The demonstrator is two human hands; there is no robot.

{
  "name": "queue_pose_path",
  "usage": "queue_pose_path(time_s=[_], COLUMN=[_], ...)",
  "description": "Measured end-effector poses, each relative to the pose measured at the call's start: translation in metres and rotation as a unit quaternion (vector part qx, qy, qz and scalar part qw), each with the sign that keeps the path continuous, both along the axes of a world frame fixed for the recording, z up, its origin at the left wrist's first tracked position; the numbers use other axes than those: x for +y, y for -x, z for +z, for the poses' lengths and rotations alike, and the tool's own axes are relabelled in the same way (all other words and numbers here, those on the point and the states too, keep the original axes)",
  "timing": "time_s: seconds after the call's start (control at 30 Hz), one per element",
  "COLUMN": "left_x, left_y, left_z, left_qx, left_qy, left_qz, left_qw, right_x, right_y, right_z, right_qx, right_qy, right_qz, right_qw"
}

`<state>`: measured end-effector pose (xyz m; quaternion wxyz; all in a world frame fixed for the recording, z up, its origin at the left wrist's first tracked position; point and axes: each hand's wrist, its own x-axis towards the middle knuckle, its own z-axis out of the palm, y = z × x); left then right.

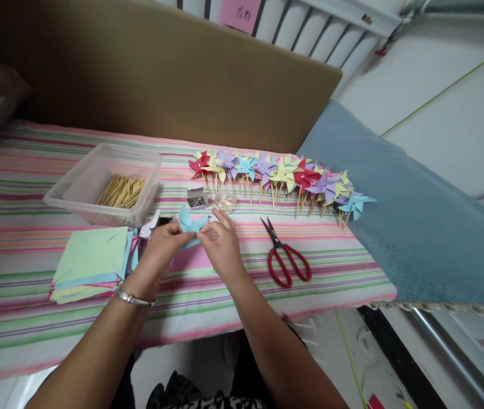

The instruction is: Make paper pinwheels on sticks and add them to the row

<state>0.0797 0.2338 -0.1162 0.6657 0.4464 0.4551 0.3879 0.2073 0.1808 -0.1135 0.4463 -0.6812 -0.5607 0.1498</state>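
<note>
Both my hands meet over the striped cloth, pinching a folded light-blue paper piece [190,222]. My left hand [162,245], a silver bangle on its wrist, grips the paper's lower left side. My right hand [222,243] pinches it from the right, fingers curled. Just beyond the paper stand a small box of pins [196,199] and a small clear cup [225,200]. A pink paper sheet [191,258] lies under my hands.
A clear plastic tub [97,170] holds wooden sticks [121,191] at the left. A stack of coloured paper squares [91,262] lies beside my left arm. Red scissors [287,258] lie to the right. A row of finished paper pinwheels [280,175] runs along the back. A blue blanket [416,227] lies right.
</note>
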Motion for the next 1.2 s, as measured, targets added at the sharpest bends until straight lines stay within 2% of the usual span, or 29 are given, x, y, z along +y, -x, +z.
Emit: queue_pose_path(time_s=[0.1, 0.2, 0.33, 0.43, 0.57, 0.63, 0.73, 0.83, 0.93, 1.07, 1.2], left_x=[0.001, 0.001, -0.003, -0.005, -0.004, -0.003, -0.003, -0.007, -0.014, -0.019, -0.019], left_y=[0.001, 0.002, 0.0, -0.001, -0.002, -0.002, -0.002, -0.005, -0.011, -0.02, -0.021], left_z=[-0.003, -0.005, -0.002, -0.001, -0.002, -0.002, 0.001, 0.003, 0.0, -0.004, -0.004], left_qx=[0.025, 0.065, 0.118, 0.121, 0.121, 0.116, 0.071, -0.023, -0.101, -0.142, -0.145], left_qy=[-0.024, -0.042, -0.059, -0.06, -0.058, -0.063, -0.057, 0.011, 0.079, 0.084, 0.099], left_qz=[0.002, -0.052, -0.137, -0.156, -0.167, -0.158, -0.085, -0.033, -0.044, -0.018, 0.018], left_qw=[0.999, 0.996, 0.982, 0.979, 0.977, 0.979, 0.992, 0.999, 0.991, 0.986, 0.984], right_x=[0.0, -0.001, -0.005, -0.008, -0.009, -0.008, -0.005, 0.0, 0.002, 0.002, 0.003], right_y=[-0.005, -0.014, -0.024, -0.028, -0.029, -0.029, -0.029, -0.028, -0.023, -0.014, -0.009], right_z=[0.007, 0.016, 0.02, 0.017, 0.013, 0.011, 0.009, 0.008, 0.01, 0.011, 0.009], right_qx=[-0.018, -0.047, -0.014, 0.026, 0.065, 0.099, 0.204, 0.322, 0.404, 0.434, 0.449], right_qy=[-0.01, -0.009, 0.075, 0.123, 0.145, 0.148, 0.143, 0.123, 0.094, 0.068, 0.076], right_qz=[-0.004, 0.032, 0.113, 0.146, 0.161, 0.164, 0.151, 0.102, 0.074, 0.064, 0.049], right_qw=[1.0, 0.998, 0.991, 0.981, 0.974, 0.97, 0.957, 0.933, 0.907, 0.896, 0.889])
